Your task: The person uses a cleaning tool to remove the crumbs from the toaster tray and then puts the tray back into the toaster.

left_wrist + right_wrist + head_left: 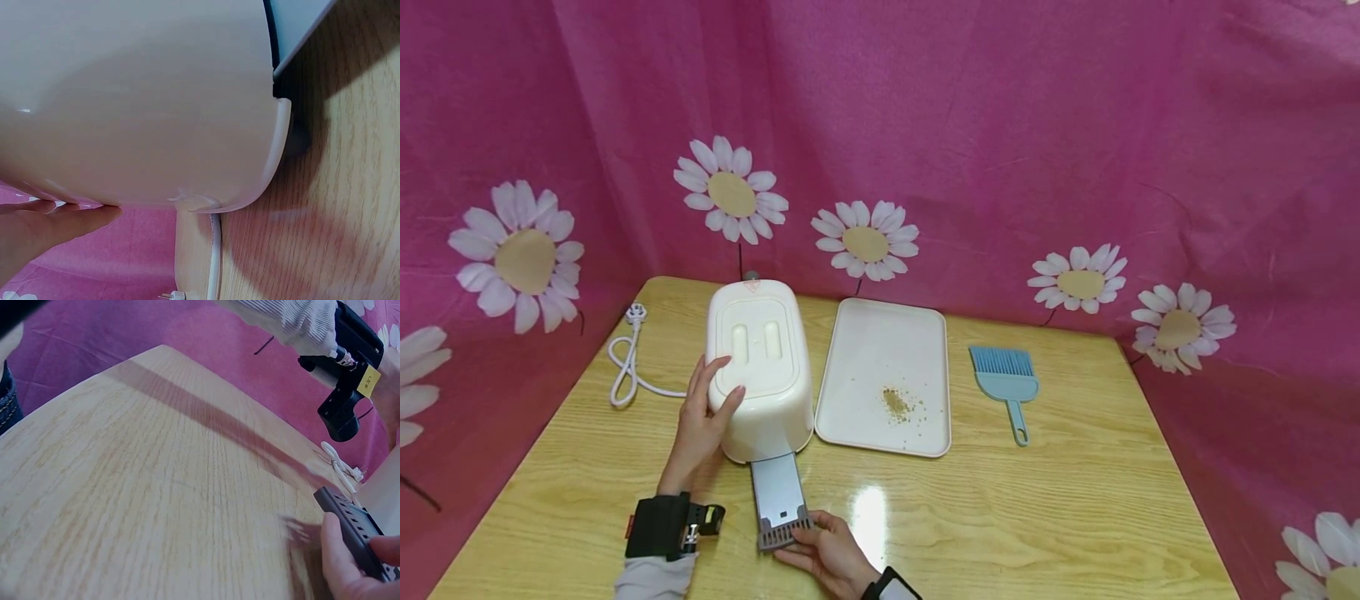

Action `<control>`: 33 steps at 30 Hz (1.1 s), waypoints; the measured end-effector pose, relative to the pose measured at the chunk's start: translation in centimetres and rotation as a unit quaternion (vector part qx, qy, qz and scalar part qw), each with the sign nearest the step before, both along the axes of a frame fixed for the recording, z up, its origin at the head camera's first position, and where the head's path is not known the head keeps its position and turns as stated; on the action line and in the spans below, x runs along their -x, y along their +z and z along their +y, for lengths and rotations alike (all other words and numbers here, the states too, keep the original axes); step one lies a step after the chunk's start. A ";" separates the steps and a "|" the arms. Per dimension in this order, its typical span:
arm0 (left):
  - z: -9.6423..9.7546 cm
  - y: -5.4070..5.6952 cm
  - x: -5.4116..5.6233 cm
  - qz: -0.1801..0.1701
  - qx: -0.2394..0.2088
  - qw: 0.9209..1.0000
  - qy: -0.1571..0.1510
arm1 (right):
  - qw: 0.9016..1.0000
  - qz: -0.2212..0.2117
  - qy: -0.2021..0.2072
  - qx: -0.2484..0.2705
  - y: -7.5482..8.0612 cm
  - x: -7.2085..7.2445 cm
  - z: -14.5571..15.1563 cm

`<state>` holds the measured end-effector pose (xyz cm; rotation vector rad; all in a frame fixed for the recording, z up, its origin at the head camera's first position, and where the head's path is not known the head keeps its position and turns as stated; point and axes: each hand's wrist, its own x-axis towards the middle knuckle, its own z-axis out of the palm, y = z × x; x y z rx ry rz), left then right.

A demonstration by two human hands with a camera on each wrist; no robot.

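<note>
A cream toaster (758,417) with a lid on top stands on the left part of the table. My left hand (700,417) rests on its front left corner, fingers fairly straight along the side and over the lid's edge; the left wrist view shows the fingers (69,222) touching the glossy wall. From the toaster's front, low down, a metal crumb tray (777,489) with a dark slotted handle (356,534) sticks well out. My right hand (831,552) pinches that handle between thumb and fingers. The tray's rear part is hidden inside the toaster.
Right of the toaster lies a white serving tray (857,350) with a small heap of brown crumbs (897,404). A blue brush with dustpan (1006,385) lies farther right. The toaster's white cord (628,358) and plug are at the left. A pink flowered curtain surrounds the table.
</note>
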<state>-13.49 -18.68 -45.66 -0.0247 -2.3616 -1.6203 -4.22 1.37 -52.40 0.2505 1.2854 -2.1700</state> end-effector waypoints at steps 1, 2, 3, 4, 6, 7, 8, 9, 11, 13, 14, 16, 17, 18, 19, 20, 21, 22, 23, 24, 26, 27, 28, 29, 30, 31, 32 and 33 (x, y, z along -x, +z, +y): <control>0.0 0.0 0.0 0.001 0.000 1.000 0.001 | 1.000 0.001 0.000 -0.001 0.0 0.0 0.0; 0.1 0.0 0.0 0.003 0.000 1.000 0.002 | 1.000 0.002 0.000 -0.003 0.0 0.1 0.0; 0.1 -0.1 0.0 0.006 -0.002 1.000 0.003 | 1.000 0.003 0.000 -0.005 0.0 0.1 0.0; 0.2 -0.1 0.0 0.008 -0.002 1.000 0.004 | 1.000 0.004 0.000 -0.007 0.0 0.1 0.0; 0.2 -0.2 0.0 0.012 -0.003 1.000 0.007 | 1.000 0.002 0.000 -0.015 -0.1 0.2 0.0; 0.2 -0.3 0.0 0.014 -0.003 1.000 0.007 | 1.000 0.002 0.000 -0.019 -0.1 0.2 -0.1; 0.2 -0.3 0.0 0.015 -0.003 1.000 0.008 | 1.000 0.002 0.001 -0.022 -0.1 0.3 -0.1; 0.2 -0.4 0.1 0.016 -0.003 1.000 0.009 | 1.000 0.001 0.003 -0.025 -0.2 0.3 -0.1; 0.2 -0.5 0.1 0.017 -0.002 1.000 0.010 | 0.999 -0.002 0.006 -0.031 -0.2 0.4 -0.2; 0.2 -0.5 0.1 0.017 -0.002 1.000 0.010 | 0.999 -0.003 0.008 -0.032 -0.3 0.5 -0.2; 0.2 -0.5 0.1 0.016 -0.001 1.000 0.009 | 0.999 -0.005 0.009 -0.031 -0.3 0.5 -0.3; 0.2 -0.6 0.1 0.015 0.000 1.000 0.009 | 1.000 -0.007 0.011 -0.027 -0.3 0.7 -0.3; 0.2 -0.6 0.1 0.015 0.000 1.000 0.009 | 1.000 -0.008 0.012 -0.024 -0.3 0.8 -0.4; 0.2 -0.6 0.1 0.016 0.001 1.000 0.010 | 1.000 -0.009 0.012 -0.021 -0.3 0.8 -0.4; 0.2 -0.6 0.1 0.016 0.002 1.000 0.010 | 1.000 -0.011 0.011 -0.019 -0.3 0.9 -0.4; 0.3 -0.6 0.1 0.017 0.003 1.000 0.010 | 1.000 -0.013 0.012 -0.017 -0.2 1.0 -0.4; 0.3 -0.6 0.1 0.018 0.004 1.000 0.010 | 1.000 -0.015 0.012 -0.015 -0.1 1.1 -0.4; 0.3 -0.6 0.1 0.019 0.004 1.000 0.010 | 1.000 -0.016 0.010 -0.012 -0.1 1.1 -0.4; 0.2 -0.6 0.1 0.019 0.004 1.000 0.010 | 1.000 -0.019 0.010 -0.010 0.0 1.2 -0.4; 0.2 -0.7 0.2 0.021 0.005 1.000 0.010 | 1.000 -0.020 0.008 -0.008 0.0 1.2 -0.4; 0.2 -0.6 0.2 0.022 0.003 1.000 0.008 | 1.000 -0.022 0.008 -0.005 0.1 1.4 -0.4; 0.2 -0.6 0.2 0.022 0.002 1.000 0.007 | 1.000 -0.024 0.007 -0.005 0.2 1.4 -0.5; 0.2 -0.6 0.2 0.022 0.002 1.000 0.006 | 1.000 -0.024 0.007 -0.004 0.2 1.4 -0.5; 0.2 -0.6 0.2 0.022 0.003 1.000 0.006 | 1.000 -0.025 0.007 -0.005 0.2 1.5 -0.5; 0.2 -0.6 0.2 0.023 0.003 1.000 0.006 | 1.000 -0.026 0.006 -0.006 0.2 1.5 -0.5; 0.2 -0.6 0.2 0.022 0.003 1.000 0.006 | 1.000 -0.026 0.006 -0.007 0.2 1.5 -0.5; 0.2 -0.6 0.2 0.022 0.004 1.000 0.007 | 1.000 -0.025 0.005 -0.008 0.1 1.6 -0.5; 0.2 -0.6 0.2 0.022 0.004 1.000 0.007 | 1.000 -0.023 0.005 -0.010 0.1 1.6 -0.5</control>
